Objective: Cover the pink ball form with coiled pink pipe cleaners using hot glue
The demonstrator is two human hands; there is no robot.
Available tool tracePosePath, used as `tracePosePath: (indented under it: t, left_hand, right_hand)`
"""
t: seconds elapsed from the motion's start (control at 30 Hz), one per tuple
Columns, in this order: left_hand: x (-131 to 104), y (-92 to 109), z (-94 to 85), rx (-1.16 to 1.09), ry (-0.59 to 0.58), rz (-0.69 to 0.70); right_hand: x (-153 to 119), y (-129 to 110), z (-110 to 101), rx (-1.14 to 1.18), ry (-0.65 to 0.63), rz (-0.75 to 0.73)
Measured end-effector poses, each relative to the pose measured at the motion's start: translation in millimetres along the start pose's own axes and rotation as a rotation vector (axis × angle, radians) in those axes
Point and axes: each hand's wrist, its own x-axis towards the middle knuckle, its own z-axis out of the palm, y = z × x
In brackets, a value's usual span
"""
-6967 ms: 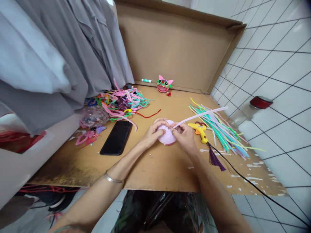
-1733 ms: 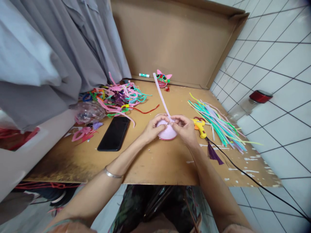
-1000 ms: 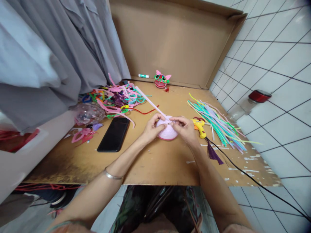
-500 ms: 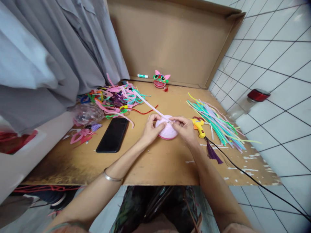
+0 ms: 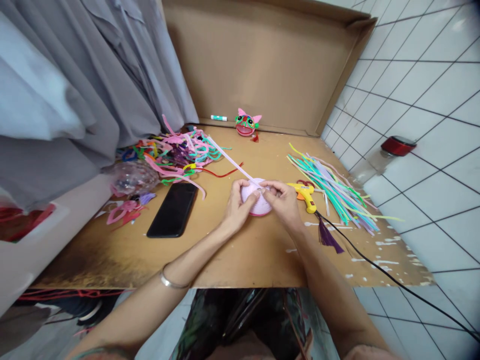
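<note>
A round lilac disc of coiled pipe cleaner with a pink lower edge is held between my two hands over the table. My left hand grips its left side, thumb on top. The thumb and fingers of my right hand pinch at the disc's upper right, near its middle. From the disc a long pale pink strip runs up and left towards the pile. What lies under my fingertips is hidden.
On the wooden table lie a black phone, a tangled pipe cleaner pile, a yellow glue gun with black cord, and straight pipe cleaners. A small pink-eared figure and glue stick stand behind.
My left thumb has shifted slightly right over the disc, and my right fingertips have moved a little towards its middle. The disc stays in my hands.
</note>
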Motion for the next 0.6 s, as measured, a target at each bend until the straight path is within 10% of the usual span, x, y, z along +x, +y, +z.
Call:
tracePosePath:
  t: [0.6]
  left_hand:
    - [17, 3, -2.6, -0.208, -0.105, -0.059]
  right_hand:
    - [4, -3, -9, 0.033, -0.065, 0.047]
